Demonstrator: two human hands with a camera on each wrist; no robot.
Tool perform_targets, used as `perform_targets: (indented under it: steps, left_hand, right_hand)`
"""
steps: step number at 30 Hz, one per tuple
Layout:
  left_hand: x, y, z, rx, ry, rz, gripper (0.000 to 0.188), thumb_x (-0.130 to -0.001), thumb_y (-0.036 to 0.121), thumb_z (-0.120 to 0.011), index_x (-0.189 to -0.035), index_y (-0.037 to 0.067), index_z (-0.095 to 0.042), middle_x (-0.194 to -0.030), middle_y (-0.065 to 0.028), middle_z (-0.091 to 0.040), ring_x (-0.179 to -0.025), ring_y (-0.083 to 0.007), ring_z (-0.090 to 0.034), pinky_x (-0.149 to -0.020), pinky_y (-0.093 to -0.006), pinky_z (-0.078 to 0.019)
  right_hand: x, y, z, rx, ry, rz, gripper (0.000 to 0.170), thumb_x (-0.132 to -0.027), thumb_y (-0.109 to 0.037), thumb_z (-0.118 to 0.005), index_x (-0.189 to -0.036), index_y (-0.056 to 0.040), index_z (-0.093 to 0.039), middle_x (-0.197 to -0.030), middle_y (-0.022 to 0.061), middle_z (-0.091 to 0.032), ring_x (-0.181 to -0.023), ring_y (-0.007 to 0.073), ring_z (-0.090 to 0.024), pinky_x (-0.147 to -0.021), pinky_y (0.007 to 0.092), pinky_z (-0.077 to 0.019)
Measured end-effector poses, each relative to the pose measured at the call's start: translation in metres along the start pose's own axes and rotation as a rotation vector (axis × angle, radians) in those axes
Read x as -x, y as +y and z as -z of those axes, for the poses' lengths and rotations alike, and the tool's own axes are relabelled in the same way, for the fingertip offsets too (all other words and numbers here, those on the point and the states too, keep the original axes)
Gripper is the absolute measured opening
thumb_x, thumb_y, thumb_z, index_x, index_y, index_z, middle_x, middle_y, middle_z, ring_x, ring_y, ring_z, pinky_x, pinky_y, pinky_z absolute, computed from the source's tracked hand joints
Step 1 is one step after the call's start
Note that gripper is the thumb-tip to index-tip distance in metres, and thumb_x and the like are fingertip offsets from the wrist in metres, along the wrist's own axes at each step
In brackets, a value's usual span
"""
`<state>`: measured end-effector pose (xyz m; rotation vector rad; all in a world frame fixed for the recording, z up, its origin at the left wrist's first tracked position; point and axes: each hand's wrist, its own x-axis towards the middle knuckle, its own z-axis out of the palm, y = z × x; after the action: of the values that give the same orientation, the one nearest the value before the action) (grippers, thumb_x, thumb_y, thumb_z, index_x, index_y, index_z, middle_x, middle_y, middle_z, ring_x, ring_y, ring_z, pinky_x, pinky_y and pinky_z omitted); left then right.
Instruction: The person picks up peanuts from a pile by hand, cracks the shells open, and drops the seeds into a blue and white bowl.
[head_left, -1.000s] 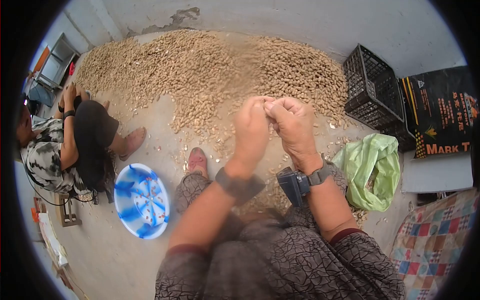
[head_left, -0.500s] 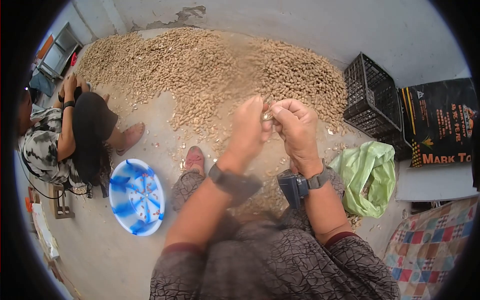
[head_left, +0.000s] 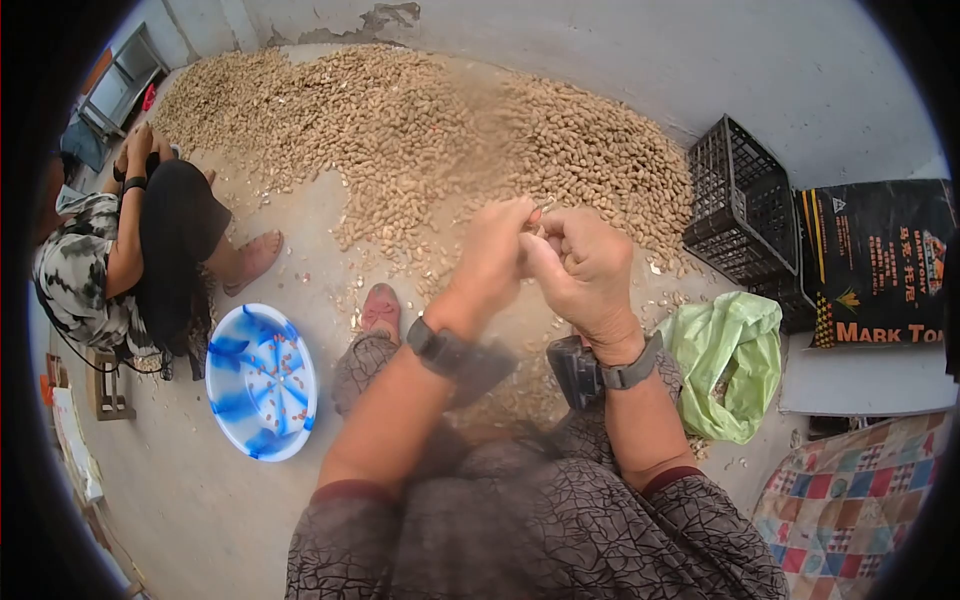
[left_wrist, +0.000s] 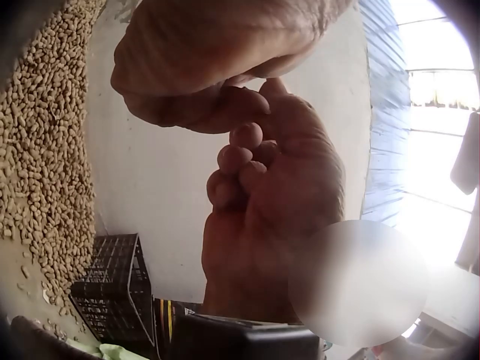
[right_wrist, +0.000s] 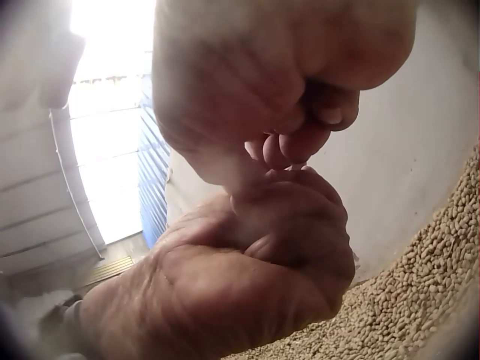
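In the head view both hands meet in front of the peanut pile (head_left: 420, 130), fingertips close together. My left hand (head_left: 492, 255) has its fingers curled, thumb side toward the other hand. Against it, my right hand (head_left: 590, 268) bends its fingers inward, the thumb pointing at the left fingertips. A peanut (head_left: 537, 229), with a bit of reddish kernel, shows between the fingertips; most of it is hidden. From the left wrist, the right hand (left_wrist: 274, 187) appears with curled fingers below the left one. The right wrist view shows the left hand (right_wrist: 247, 262) bent up to the right fingers.
A blue and white basin (head_left: 262, 385) with several reddish kernels stands at left. On the right are a green bag (head_left: 722, 345), a black crate (head_left: 735, 200) and a black printed sack (head_left: 880, 260). Another person (head_left: 120, 240) sits at far left. Shell bits litter the floor.
Half a second ago an opened peanut shell with a red kernel showed between the hands; now the fingers cover most of it. The right hand has turned inward, its fingers more curled.
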<state>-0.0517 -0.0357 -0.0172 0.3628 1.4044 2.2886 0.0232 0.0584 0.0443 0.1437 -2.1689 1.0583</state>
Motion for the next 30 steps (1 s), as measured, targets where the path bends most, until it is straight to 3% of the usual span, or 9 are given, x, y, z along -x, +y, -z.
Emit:
perform_targets:
  steps: [2, 4, 10, 13, 16, 19, 24, 27, 30]
  left_hand:
    - [0.0, -0.002, 0.002, -0.253, -0.073, -0.235, 0.016, -0.089, 0.018, -0.049, -0.079, 0.006, -0.054, -0.069, -0.001, -0.054, -0.049, -0.0055, -0.044, -0.037, -0.019, -0.0267]
    - [0.011, 0.027, -0.015, 0.295, 0.062, 0.292, 0.016, -0.09, 0.018, -0.049, -0.08, 0.006, -0.054, -0.069, -0.0017, -0.055, -0.05, -0.0058, -0.047, -0.037, -0.0191, -0.0298]
    - [0.01, 0.026, -0.019, 0.255, 0.093, 0.298, 0.018, -0.092, 0.019, -0.048, -0.081, 0.007, -0.055, -0.068, -0.0011, -0.055, -0.047, -0.006, -0.046, -0.035, -0.0187, -0.0311]
    - [0.008, 0.025, -0.017, 0.246, 0.078, 0.324, 0.019, -0.093, 0.019, -0.047, -0.081, 0.007, -0.054, -0.067, -0.001, -0.056, -0.045, -0.0065, -0.045, -0.034, -0.0181, -0.029]
    - [0.009, 0.029, -0.016, 0.3, 0.044, 0.354, 0.018, -0.093, 0.019, -0.046, -0.082, 0.007, -0.054, -0.071, -0.0028, -0.058, -0.045, -0.0067, -0.045, -0.033, -0.0172, -0.0283]
    - [0.009, 0.031, -0.02, 0.391, 0.084, 0.425, 0.019, -0.094, 0.019, -0.046, -0.083, 0.005, -0.053, -0.072, -0.0037, -0.057, -0.043, -0.006, -0.042, -0.033, -0.0162, -0.0276]
    - [0.007, 0.03, -0.009, 0.394, -0.002, 0.446, 0.018, -0.092, 0.02, -0.046, -0.083, 0.005, -0.05, -0.07, -0.0037, -0.051, -0.045, -0.0094, -0.043, -0.035, -0.0188, -0.0268]
    - [0.011, 0.041, -0.015, 0.279, 0.027, 0.401, 0.021, -0.094, 0.021, -0.046, -0.083, 0.004, -0.051, -0.069, -0.0029, -0.052, -0.045, -0.0064, -0.041, -0.035, -0.0167, -0.0266]
    - [0.012, 0.04, -0.018, 0.222, 0.034, 0.331, 0.025, -0.096, 0.023, -0.047, -0.083, 0.002, -0.053, -0.066, -0.0014, -0.052, -0.044, -0.0036, -0.039, -0.035, -0.0147, -0.0264]
  right_hand:
    - [0.0, 0.001, 0.003, 0.051, -0.034, 0.063, 0.008, -0.069, -0.007, -0.067, -0.073, -0.0049, -0.06, -0.061, 0.0087, -0.056, -0.053, 0.0249, -0.055, -0.049, 0.0332, -0.0423]
    - [0.0, 0.003, 0.004, 0.102, -0.065, 0.126, 0.007, -0.069, -0.006, -0.065, -0.074, -0.0052, -0.06, -0.062, 0.0092, -0.056, -0.054, 0.0258, -0.055, -0.049, 0.0337, -0.0424]
    - [0.002, 0.004, 0.003, 0.071, -0.063, 0.159, 0.008, -0.069, -0.003, -0.063, -0.077, -0.0049, -0.061, -0.062, 0.0104, -0.056, -0.054, 0.0275, -0.056, -0.05, 0.0351, -0.0433]
    - [0.005, 0.007, 0.001, 0.046, -0.009, 0.184, 0.012, -0.072, 0.003, -0.063, -0.084, -0.0005, -0.063, -0.063, 0.0068, -0.058, -0.051, 0.0142, -0.054, -0.048, 0.0257, -0.0414]
    - [0.009, 0.004, -0.001, 0.016, -0.001, 0.035, 0.008, -0.077, 0.003, -0.06, -0.084, 0.0009, -0.062, -0.065, 0.0042, -0.06, -0.054, 0.0081, -0.053, -0.049, 0.0234, -0.0415]
    - [0.011, 0.006, -0.006, -0.195, 0.068, -0.254, 0.009, -0.076, -0.002, -0.059, -0.084, -0.0021, -0.064, -0.066, 0.0101, -0.061, -0.055, 0.0192, -0.059, -0.051, 0.0314, -0.0458]
    - [-0.001, 0.006, 0.015, -0.419, -0.005, -0.484, 0.01, -0.084, -0.007, -0.056, -0.081, 0.0015, -0.062, -0.061, 0.0, -0.056, -0.051, 0.0042, -0.047, -0.047, 0.0179, -0.0374]
    - [-0.007, 0.0, 0.033, -0.503, -0.197, -0.667, 0.012, -0.084, -0.01, -0.057, -0.081, 0.0001, -0.063, -0.062, -0.0007, -0.056, -0.05, 0.004, -0.045, -0.045, 0.0176, -0.0355]
    - [-0.007, 0.004, 0.031, -0.369, -0.116, -0.642, 0.013, -0.084, -0.012, -0.059, -0.083, -0.0001, -0.064, -0.064, -0.0009, -0.057, -0.051, 0.0032, -0.045, -0.045, 0.0171, -0.0349]
